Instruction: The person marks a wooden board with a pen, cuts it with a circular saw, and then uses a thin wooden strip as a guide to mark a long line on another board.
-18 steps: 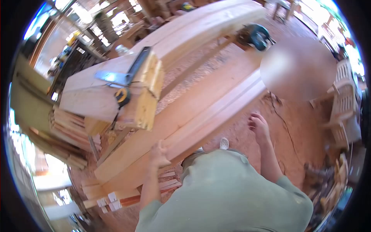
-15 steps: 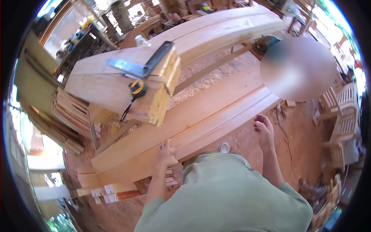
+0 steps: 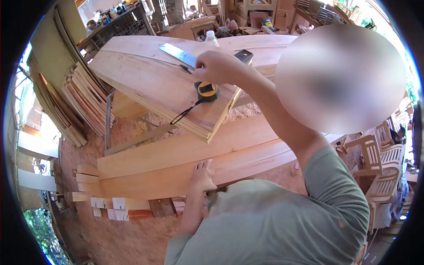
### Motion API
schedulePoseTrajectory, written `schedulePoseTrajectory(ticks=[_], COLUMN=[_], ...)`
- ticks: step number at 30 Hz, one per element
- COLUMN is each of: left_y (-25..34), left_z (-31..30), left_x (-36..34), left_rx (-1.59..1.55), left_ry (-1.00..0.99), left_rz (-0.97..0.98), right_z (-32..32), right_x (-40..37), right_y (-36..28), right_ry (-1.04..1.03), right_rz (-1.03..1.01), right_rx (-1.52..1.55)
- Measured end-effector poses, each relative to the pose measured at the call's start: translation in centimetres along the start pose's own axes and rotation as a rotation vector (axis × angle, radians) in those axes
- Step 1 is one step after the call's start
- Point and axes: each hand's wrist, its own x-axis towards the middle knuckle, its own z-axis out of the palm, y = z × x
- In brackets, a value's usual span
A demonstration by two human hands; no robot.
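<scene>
My left hand (image 3: pixel 204 177) rests, fingers slightly spread, at the near edge of the board (image 3: pixel 145 182), which looks stiff and heavy, best gripped by both edges. My right hand (image 3: pixel 220 67) curls over the light square (image 3: pixel 176 53) at the stack's (image 3: pixel 141 73) right end, pinching what, I can't tell.

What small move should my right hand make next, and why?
Your right hand should probably secure the slim dark tool beside the metal blade. The tool's end shows by your fingers, though any grip is hidden, and your left hand rests away on the lower boards.
</scene>
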Motion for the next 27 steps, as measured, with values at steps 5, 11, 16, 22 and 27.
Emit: schedulePoseTrajectory(ticks=[5, 11, 16, 22, 27], left_y=[-0.1, 0.5, -0.4, -1.3, -1.4], left_z=[0.3, 0.0, 0.9, 1.8, 3.3], left_x=[0.4, 0.8, 1.1, 1.7, 1.8], left_rx=[-0.057, -0.060, -0.041, 0.017, 0.115], left_ry=[0.003, 0.006, 0.100, 0.092, 0.114], left_rz=[0.026, 0.014, 0.057, 0.110, 0.166], right_z=[2.2, -2.7, -12.5, -5.6, 6.2], right_x=[6.3, 4.1, -12.6, -34.0, -53.2], right_y=[-2.9, -4.8, 5.4, 14.2, 16.9], right_ry=[-0.557, -0.102, 0.865, 1.702, 1.736], right_rz=[0.063, 0.100, -0.012, 0.674, 0.735], right_rx=[-0.567, -0.393, 0.942, 1.136, 1.130])
